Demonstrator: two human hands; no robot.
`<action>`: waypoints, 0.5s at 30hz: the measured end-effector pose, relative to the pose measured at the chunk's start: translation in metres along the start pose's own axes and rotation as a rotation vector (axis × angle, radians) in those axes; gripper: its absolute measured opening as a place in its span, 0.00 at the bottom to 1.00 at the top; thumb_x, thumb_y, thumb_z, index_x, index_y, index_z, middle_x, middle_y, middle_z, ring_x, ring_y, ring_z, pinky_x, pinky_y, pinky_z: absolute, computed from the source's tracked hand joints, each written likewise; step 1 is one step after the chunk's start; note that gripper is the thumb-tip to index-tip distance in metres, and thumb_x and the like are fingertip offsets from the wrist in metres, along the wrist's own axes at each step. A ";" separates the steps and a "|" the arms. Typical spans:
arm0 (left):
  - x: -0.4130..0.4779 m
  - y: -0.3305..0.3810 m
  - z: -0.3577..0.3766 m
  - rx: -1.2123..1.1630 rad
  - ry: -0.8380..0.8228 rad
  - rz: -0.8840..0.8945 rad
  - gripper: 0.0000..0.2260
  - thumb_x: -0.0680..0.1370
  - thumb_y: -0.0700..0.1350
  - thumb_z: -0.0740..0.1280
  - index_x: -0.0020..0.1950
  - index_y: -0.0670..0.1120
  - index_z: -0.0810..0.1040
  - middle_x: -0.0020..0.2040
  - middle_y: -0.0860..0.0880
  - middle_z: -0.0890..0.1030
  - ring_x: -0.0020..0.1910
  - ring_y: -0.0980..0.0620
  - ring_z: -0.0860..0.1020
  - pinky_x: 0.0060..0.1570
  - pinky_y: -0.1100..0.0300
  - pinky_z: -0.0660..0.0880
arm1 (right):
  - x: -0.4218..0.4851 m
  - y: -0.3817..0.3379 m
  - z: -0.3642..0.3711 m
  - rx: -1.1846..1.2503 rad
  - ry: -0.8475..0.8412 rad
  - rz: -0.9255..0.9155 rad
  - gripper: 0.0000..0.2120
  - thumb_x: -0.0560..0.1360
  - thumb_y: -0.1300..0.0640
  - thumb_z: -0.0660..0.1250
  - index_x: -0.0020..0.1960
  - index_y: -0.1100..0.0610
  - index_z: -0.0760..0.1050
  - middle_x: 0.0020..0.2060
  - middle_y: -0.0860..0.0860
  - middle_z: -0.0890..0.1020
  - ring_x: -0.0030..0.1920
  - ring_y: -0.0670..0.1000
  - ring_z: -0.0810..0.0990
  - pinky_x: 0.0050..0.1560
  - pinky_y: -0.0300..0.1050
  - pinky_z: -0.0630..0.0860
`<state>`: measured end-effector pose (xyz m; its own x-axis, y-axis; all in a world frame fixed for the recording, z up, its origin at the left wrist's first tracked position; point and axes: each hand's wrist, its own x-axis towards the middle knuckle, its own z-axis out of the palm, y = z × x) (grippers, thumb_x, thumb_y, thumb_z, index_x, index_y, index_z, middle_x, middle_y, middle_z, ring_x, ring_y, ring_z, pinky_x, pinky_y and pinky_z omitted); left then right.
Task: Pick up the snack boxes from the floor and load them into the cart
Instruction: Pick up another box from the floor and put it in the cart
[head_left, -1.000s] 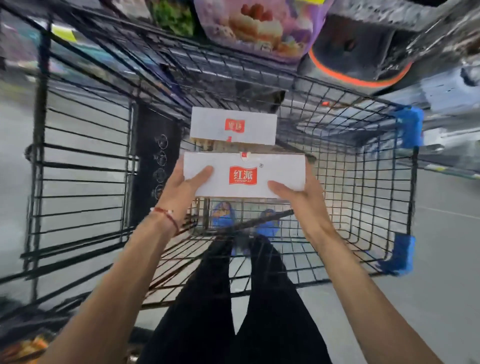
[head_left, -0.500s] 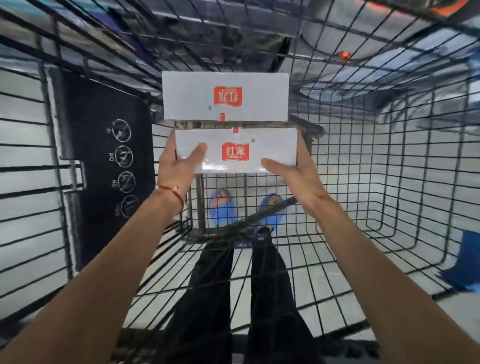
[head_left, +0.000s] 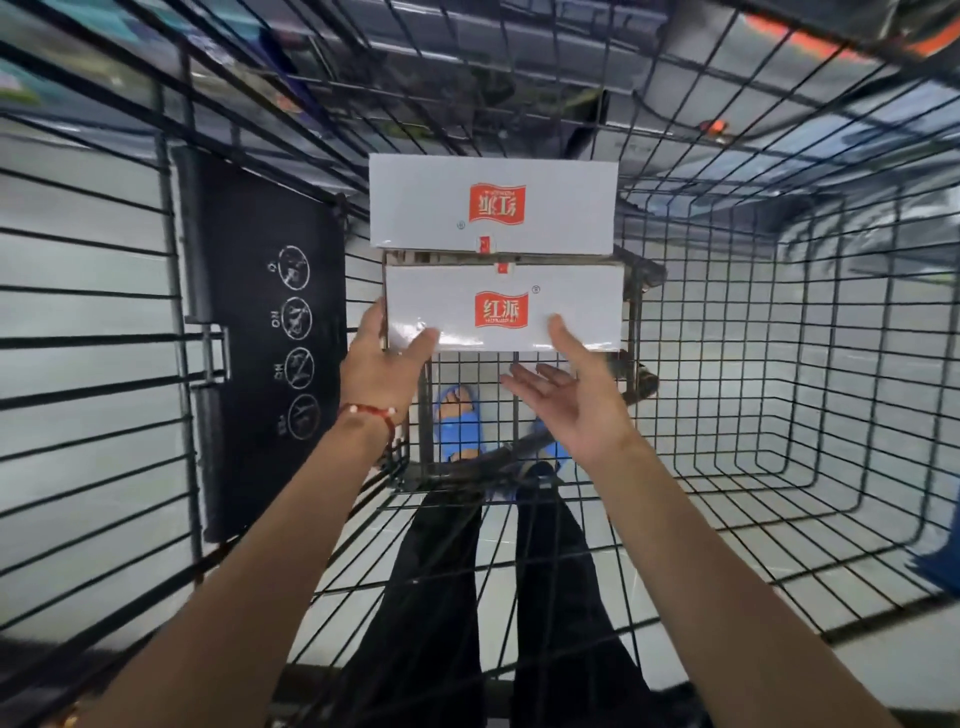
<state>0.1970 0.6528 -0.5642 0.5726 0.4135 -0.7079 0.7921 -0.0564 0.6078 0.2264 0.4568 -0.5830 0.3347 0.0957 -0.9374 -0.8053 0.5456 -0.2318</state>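
Two white snack boxes with red logos lie side by side on the floor of the black wire cart (head_left: 779, 364). The far box (head_left: 493, 205) has its logo upside down; the near box (head_left: 504, 309) sits right against it. My left hand (head_left: 382, 364) still touches the near box's left front corner, thumb on top. My right hand (head_left: 569, 400) hovers just in front of that box, palm up, fingers spread, holding nothing.
A black panel (head_left: 260, 332) with round warning icons covers the cart's left wall. My legs in black trousers and blue sandals (head_left: 460, 426) show through the mesh beneath. Bare wire floor lies right of the boxes.
The near box has been set down against the far one. My right hand has let go and drawn back, fingers spread; my left hand has loosened to a light touch.
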 end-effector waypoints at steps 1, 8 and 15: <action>0.000 -0.003 -0.004 0.012 -0.044 -0.035 0.28 0.78 0.51 0.70 0.77 0.53 0.66 0.60 0.61 0.75 0.58 0.58 0.75 0.63 0.60 0.70 | 0.001 0.005 0.002 0.036 -0.013 -0.020 0.44 0.70 0.57 0.82 0.79 0.50 0.62 0.70 0.64 0.72 0.64 0.66 0.81 0.63 0.65 0.80; 0.010 -0.009 -0.011 -0.018 -0.040 0.059 0.20 0.79 0.47 0.70 0.71 0.55 0.75 0.60 0.55 0.82 0.58 0.59 0.79 0.61 0.65 0.75 | 0.006 0.005 0.010 -0.022 -0.083 -0.176 0.35 0.77 0.64 0.74 0.77 0.47 0.63 0.67 0.59 0.81 0.60 0.60 0.85 0.61 0.56 0.82; 0.017 -0.014 -0.006 -0.084 0.083 0.117 0.20 0.79 0.42 0.70 0.71 0.52 0.76 0.61 0.54 0.82 0.60 0.59 0.78 0.59 0.69 0.74 | 0.003 0.007 0.016 -0.188 -0.049 -0.178 0.39 0.77 0.59 0.75 0.78 0.45 0.55 0.67 0.58 0.80 0.60 0.58 0.86 0.69 0.57 0.77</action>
<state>0.1942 0.6660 -0.5823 0.6379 0.4827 -0.6001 0.6985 -0.0343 0.7148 0.2298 0.4736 -0.5836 0.4990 0.0545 -0.8649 -0.8067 0.3939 -0.4406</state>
